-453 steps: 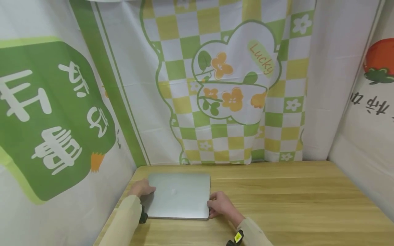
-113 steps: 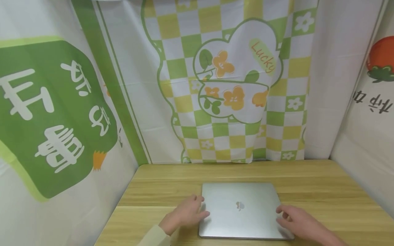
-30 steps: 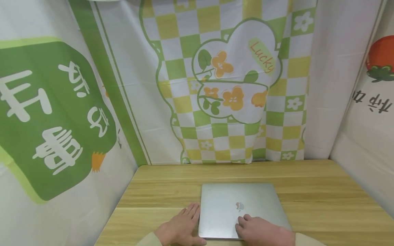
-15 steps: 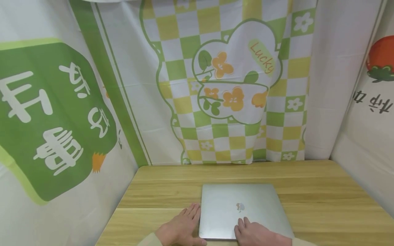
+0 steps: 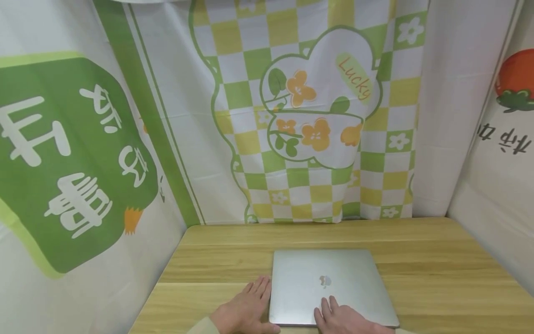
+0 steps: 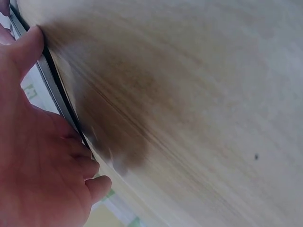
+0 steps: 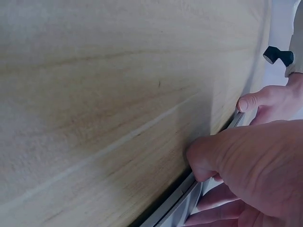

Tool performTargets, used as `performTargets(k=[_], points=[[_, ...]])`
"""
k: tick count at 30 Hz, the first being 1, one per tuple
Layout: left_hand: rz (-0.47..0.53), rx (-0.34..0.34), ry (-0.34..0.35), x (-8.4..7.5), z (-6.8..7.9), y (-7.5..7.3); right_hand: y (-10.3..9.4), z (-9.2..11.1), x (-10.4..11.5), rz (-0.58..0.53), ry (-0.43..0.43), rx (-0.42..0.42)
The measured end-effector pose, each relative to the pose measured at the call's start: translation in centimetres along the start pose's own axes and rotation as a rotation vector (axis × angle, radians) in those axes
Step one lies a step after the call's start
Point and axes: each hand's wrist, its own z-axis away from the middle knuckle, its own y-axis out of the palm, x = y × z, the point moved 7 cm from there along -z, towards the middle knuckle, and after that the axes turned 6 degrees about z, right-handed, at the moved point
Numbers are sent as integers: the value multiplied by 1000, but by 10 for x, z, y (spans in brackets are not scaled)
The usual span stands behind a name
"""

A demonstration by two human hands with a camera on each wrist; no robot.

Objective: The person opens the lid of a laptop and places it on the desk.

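A closed silver laptop (image 5: 333, 273) with a fruit-shaped logo lies flat on the wooden table, near its front. My left hand (image 5: 246, 306) rests along the laptop's left side, fingers straight and thumb at the front left corner. In the left wrist view, that thumb touches the dark front edge. Over the middle of the front edge reaches my right hand (image 5: 342, 317), its fingers laid out on the lid. The right wrist view shows the right hand (image 7: 255, 175) with its bent thumb against the laptop's thin front edge (image 7: 175, 203); part of the fingers is hidden behind the palm.
The wooden table (image 5: 450, 273) extends to both sides of the laptop and behind it. Printed cloth (image 5: 317, 185) hangs along the back edge, with more cloth (image 5: 175, 260) at the left. A black wrist device (image 7: 278, 56) sits by the left sleeve.
The laptop has come from the table's left to the middle. My right hand has left its right side for the front edge; lately its fingers straightened and shifted slightly left. My left hand stays.
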Motion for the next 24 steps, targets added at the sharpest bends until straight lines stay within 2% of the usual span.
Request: performTargets(k=[7,15,24], points=[[-20,-16,0,-2,1,-3,-3,3,1,64,8,-99],[51,25,-18,1,-2,2,-3,2,-4,-32,2,2],[55,-8,-13,2,-3,1,-8,3,-5,15,-8,-91]])
